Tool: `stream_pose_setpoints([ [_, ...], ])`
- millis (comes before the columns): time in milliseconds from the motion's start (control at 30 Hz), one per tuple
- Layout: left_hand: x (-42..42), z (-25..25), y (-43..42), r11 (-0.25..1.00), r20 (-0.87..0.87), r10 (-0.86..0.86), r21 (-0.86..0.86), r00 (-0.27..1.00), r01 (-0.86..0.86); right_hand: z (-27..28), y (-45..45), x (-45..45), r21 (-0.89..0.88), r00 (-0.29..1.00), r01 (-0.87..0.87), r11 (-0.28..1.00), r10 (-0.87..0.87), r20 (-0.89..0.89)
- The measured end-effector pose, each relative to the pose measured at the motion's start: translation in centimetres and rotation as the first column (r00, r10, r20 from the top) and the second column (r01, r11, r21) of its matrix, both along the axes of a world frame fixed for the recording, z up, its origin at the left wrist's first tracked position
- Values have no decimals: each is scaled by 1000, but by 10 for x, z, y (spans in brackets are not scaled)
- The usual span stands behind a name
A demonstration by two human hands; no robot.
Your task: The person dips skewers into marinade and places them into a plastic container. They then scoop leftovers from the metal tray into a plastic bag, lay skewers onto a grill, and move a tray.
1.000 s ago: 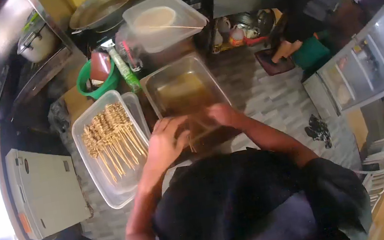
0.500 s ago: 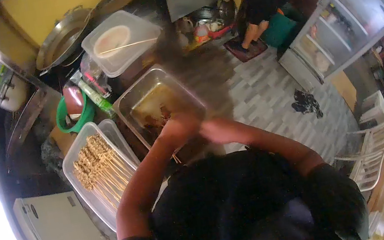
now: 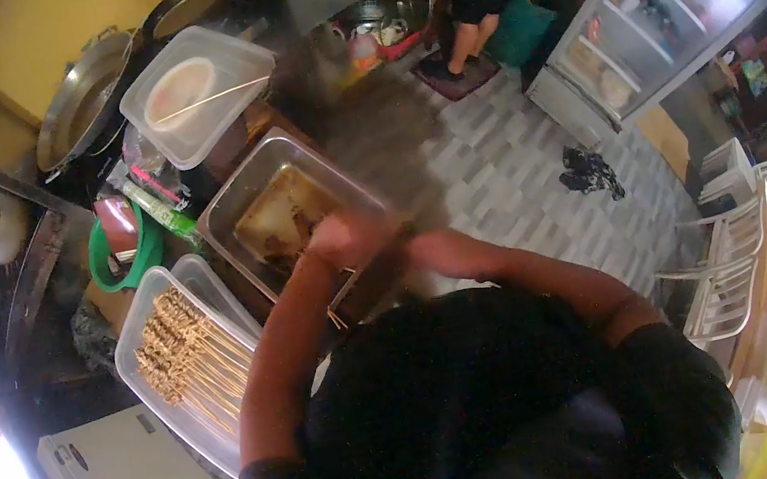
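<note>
A deep metal tray [image 3: 223, 187] with brown liquid and dark pieces in it stands in front of me. Over its near right part is my left hand [image 3: 348, 238], blurred, its fingers hard to make out. My right hand [image 3: 442, 255] is beside the tray's right corner, also smeared by motion. Thin sticks [image 3: 337, 319] poke out over the tray's near edge. To the left, a clear plastic container [image 3: 220, 441] holds many skewers [image 3: 181, 349] threaded with pale brown food, their bare ends toward me.
A lidded clear tub [image 3: 222, 63] with a stick on top is behind the tray. Left of it are a green basket [image 3: 146, 264] and a large pan [image 3: 82, 102]. Another person's legs [image 3: 470, 40] show near an open glass-door fridge [image 3: 650, 12]. White chairs [image 3: 726, 284] stand right.
The view has turned, so the tray and container appear farther left. My hands have stayed close together at the tray's near right side.
</note>
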State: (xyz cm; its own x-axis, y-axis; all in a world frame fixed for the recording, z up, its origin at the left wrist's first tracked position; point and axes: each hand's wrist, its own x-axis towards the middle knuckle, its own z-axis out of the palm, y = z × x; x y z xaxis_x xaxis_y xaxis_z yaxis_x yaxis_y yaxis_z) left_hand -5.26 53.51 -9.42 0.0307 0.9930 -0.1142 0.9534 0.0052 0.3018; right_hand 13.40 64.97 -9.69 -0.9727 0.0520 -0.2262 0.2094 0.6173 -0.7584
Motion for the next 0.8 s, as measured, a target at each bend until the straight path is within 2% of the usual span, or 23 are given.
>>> stream_pose_setpoints([
  [33, -10, -4, -5, 994, 135, 105, 16, 985, -108, 10, 2, 7, -20, 1000, 19, 1000, -20, -6],
  [67, -25, -5, -13, 995, 132, 99, 14, 986, -102, 19, 4, 13, -40, 999, 39, 998, -39, -12],
  [133, -45, -3, -20, 967, 149, 186, 145, 971, -208, 45, 7, 29, -78, 993, 18, 997, -9, 118],
  [167, -49, -6, -19, 953, 164, 212, 186, 963, -241, 55, 6, 33, -79, 992, 25, 997, -15, 128],
  [233, -54, -22, -14, 907, 90, 410, 62, 908, -416, 68, 2, 33, -40, 989, 100, 994, -95, 110],
  [267, -55, -43, -11, 907, 85, 411, 62, 908, -416, 71, 3, 33, -43, 990, 99, 994, -94, 105],
  [333, -55, -99, 5, 760, 314, 530, 237, 788, -606, 75, 8, 34, -127, 971, 238, 963, -237, 22],
  [367, -48, -111, 7, 760, 314, 528, 240, 789, -604, 75, 10, 33, -125, 971, 239, 963, -239, 20],
  [400, -36, -122, 5, 685, 201, 555, 441, 807, -581, 75, 12, 33, -102, 966, 257, 961, -258, 10],
  [467, -44, -142, 5, 586, 97, 600, 623, 794, -519, 72, 16, 30, -73, 963, 269, 960, -269, 3],
  [500, -77, -151, 0, 747, 412, 488, 260, 770, -612, 68, 18, 25, -42, 967, 252, 967, -253, -22],
  [533, -96, -154, -7, 858, 685, 434, -115, 585, -501, 61, 18, 18, -16, 971, 233, 972, -234, -48],
  [567, -97, -137, -17, 851, 680, 445, -116, 583, -513, 50, 20, 7, -22, 974, 221, 975, -222, -52],
  [600, -95, -103, -30, 852, 500, 406, 96, 765, -515, 36, 22, -7, 14, 974, 203, 979, -200, -104],
  [633, -93, -77, -41, 842, 270, 379, 296, 885, -451, 26, 24, -23, 51, 972, 188, 981, -178, -156],
  [667, -93, -68, -49, 838, 264, 390, 295, 882, -459, 21, 21, -43, 137, 985, 165, 977, -157, -68],
  [700, -92, -62, -57, 891, 251, 364, 189, 897, -414, 18, 18, -63, 221, 990, 133, 966, -141, 22],
  [767, -77, -39, -74, 921, 239, 353, 80, 905, -381, 13, 17, -94, 173, 992, 94, 980, -107, 66],
  [800, -53, -16, -83, 871, 337, 456, 21, 824, -491, 10, 16, -110, 127, 990, 69, 990, -83, 111],
])
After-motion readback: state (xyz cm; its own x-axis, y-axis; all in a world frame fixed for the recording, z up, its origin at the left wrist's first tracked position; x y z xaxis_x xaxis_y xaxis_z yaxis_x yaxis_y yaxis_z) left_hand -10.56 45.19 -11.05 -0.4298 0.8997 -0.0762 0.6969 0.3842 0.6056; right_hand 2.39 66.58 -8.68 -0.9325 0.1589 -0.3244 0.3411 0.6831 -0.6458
